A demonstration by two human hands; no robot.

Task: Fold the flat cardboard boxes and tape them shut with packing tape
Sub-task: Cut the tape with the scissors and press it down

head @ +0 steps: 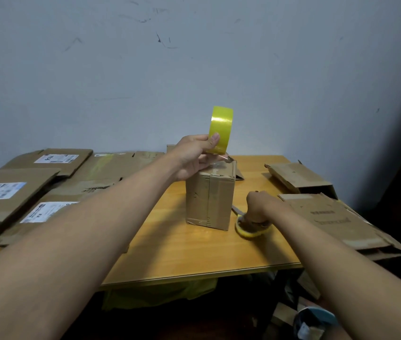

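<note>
Box first: small brown cardboard box (209, 200), folded up and standing upright near the middle of the yellow wooden bench (194, 251). A strip of clear tape runs down its front seam and across the lower edge, so that part reads as sealed. Top looks closed; a short length of tape seems to stretch from the top edge up to the roll, not yet cut.

Left hand (195, 157) holds the roll of shiny yellow-green packing tape (220, 130) just above the box's top, thumb pressed on the roll's outer face, the other fingers curled beneath it. Right hand (259, 209) is down on the bench just beside the box's right lower corner, fingers curled round the yellow-handled scissors (248, 229); blades point toward the box. Exact finger placement in the loops cannot be told.

Judgement: this box is close to finished, with cutting the strip and pressing it down left to do. Much of the job remains. A spread of flat brown cardboard boxes with white shipping labels (10, 192) covers the bench's left side, and two more flattened cartons (336, 219) lie at the right, one overhanging the edge.

Room: pale grey-blue wall (194, 57), scuffed with dark marks, directly behind the bench. Dim clutter under the bench, including something yellow, unclear.
</note>
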